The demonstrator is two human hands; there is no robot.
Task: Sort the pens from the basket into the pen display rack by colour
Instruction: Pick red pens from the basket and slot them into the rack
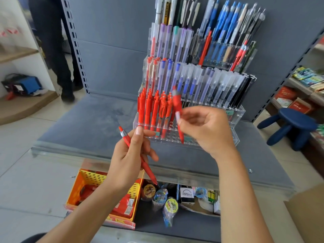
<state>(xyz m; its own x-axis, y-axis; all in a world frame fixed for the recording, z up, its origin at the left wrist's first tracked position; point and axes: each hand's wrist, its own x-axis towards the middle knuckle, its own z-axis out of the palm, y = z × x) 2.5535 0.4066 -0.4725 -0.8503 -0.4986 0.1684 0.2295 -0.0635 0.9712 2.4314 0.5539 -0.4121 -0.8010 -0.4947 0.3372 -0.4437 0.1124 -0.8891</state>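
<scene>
Here, seen from the person's own head, two bare arms reach forward over a grey shelf [84, 123]. Closest in, below the left wrist, a yellow perforated basket [91, 178] sits on a lower level with red packets in it. Just right of it lie small wrapped items [171, 206].

The left hand [129, 158] has its fingers and thumb curled round the middle of a red pen [125, 137]. The pen is tilted, with its clicker end up and left of the grip and its tip down and right.

The right hand [205, 130], beside the left and a little farther out, pinches a second red pen [181, 133] between thumb and fingers. It is nearly upright, tip down, over the front tier of the clear pen display rack [235, 114].

Just left of that grip, a row of red pens [152, 109] stands in the same tier. Beyond the grip, the next tiers hold blue-inked capped pens [192, 81], then purple pens [175, 42]. Blue pens [226, 28] stand at the top right.

Far right of the grip stands a blue stool [296, 127].
</scene>
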